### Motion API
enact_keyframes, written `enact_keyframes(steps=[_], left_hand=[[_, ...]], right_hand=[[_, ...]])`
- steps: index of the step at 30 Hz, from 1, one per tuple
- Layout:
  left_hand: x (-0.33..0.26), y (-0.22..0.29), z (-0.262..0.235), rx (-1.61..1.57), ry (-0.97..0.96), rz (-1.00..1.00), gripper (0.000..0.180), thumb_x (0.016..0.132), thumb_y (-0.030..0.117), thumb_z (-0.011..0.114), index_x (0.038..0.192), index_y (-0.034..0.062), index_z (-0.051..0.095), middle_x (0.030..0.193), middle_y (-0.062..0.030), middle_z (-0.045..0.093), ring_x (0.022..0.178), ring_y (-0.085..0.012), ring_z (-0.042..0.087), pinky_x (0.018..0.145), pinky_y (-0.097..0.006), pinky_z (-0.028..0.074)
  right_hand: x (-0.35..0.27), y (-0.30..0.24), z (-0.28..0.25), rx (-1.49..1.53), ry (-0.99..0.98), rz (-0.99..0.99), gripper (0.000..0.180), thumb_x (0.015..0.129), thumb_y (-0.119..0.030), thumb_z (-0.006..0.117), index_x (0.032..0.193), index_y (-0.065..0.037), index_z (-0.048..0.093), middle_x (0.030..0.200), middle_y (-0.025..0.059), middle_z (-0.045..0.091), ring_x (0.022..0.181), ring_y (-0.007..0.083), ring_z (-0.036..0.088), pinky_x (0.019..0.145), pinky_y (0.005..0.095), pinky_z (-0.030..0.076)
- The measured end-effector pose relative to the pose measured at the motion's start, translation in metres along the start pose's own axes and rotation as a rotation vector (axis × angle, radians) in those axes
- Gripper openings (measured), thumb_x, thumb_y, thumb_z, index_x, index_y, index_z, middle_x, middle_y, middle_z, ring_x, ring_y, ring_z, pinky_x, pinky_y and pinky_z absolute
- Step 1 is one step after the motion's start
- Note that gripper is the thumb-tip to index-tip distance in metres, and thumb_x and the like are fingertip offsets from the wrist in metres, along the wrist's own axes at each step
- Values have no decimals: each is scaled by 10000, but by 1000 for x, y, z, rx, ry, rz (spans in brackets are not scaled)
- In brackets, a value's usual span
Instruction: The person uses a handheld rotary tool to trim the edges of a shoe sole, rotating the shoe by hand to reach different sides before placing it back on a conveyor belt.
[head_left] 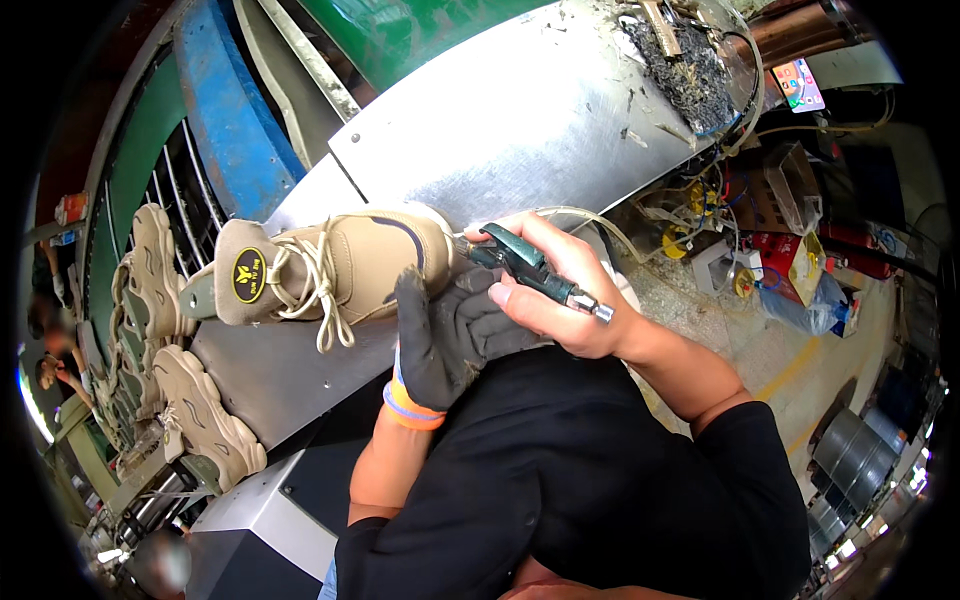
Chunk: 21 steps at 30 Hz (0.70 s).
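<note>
A beige lace-up shoe (pixel 380 265) lies on its way across the metal surface, its tongue with a round black-and-yellow label to the left and its toe toward my hands. My left hand (pixel 455 325), in a dark grey glove with an orange cuff, grips the toe end between thumb and curled fingers. Bare, my right hand (pixel 580 275) is closed around a green blow gun (pixel 525 262) with a lever and a metal rear fitting. The gun's front end is close to the shoe's toe and the gloved fingers; its exact tip is hard to make out.
Several beige shoes (pixel 205 415) stand on a rack at the left. A brushed metal plate (pixel 500 110) spreads ahead, with a dark, debris-covered pad (pixel 690 85) at its far right. A pale hose (pixel 600 222) curves beside my right hand. Boxes and wires (pixel 790 260) lie on the right.
</note>
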<state>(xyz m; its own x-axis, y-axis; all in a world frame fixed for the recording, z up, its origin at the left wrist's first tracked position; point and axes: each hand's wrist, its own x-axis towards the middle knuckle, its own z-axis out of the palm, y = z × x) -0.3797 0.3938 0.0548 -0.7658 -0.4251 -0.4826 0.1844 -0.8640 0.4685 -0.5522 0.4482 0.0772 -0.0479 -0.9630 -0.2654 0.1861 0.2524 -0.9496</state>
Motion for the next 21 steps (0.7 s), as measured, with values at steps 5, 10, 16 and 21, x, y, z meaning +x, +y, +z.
enact_keyframes(steps=[5, 10, 16, 21], left_hand=[[21, -4, -12, -33, -66, 67, 921, 902, 755, 269, 1331, -46, 417, 1213, -167, 587, 1085, -234, 591, 961, -354, 465], [40, 2, -40, -192, -281, 125, 718, 998, 605, 196, 1226, -8, 491, 1084, -115, 602, 1034, -194, 580, 922, -326, 463], [-33, 66, 7, 1213, 1, 374, 420, 983, 227, 436, 1319, -17, 499, 1255, -168, 577, 1125, -242, 572, 989, -363, 447], [-149, 111, -96, 1446, 1030, 898, 480, 928, 168, 451, 1359, -42, 462, 1344, -166, 535, 1219, -274, 530, 1073, -368, 374]], right_hand=[[-5, 30, 17, -101, 125, -217, 451, 829, -56, 595, 1259, 17, 479, 689, 30, 574, 611, 55, 508, 591, 229, 408], [13, 45, 29, -272, 153, -361, 486, 807, -46, 599, 1276, -1, 479, 633, 72, 562, 538, 92, 512, 537, 256, 405], [35, 32, -41, 245, 38, -111, 452, 903, -115, 594, 1305, 56, 477, 856, 127, 659, 685, 141, 640, 623, 253, 535], [48, 33, -93, 265, 320, -338, 489, 913, -167, 558, 1309, 92, 437, 834, 149, 661, 664, 157, 634, 613, 246, 514]])
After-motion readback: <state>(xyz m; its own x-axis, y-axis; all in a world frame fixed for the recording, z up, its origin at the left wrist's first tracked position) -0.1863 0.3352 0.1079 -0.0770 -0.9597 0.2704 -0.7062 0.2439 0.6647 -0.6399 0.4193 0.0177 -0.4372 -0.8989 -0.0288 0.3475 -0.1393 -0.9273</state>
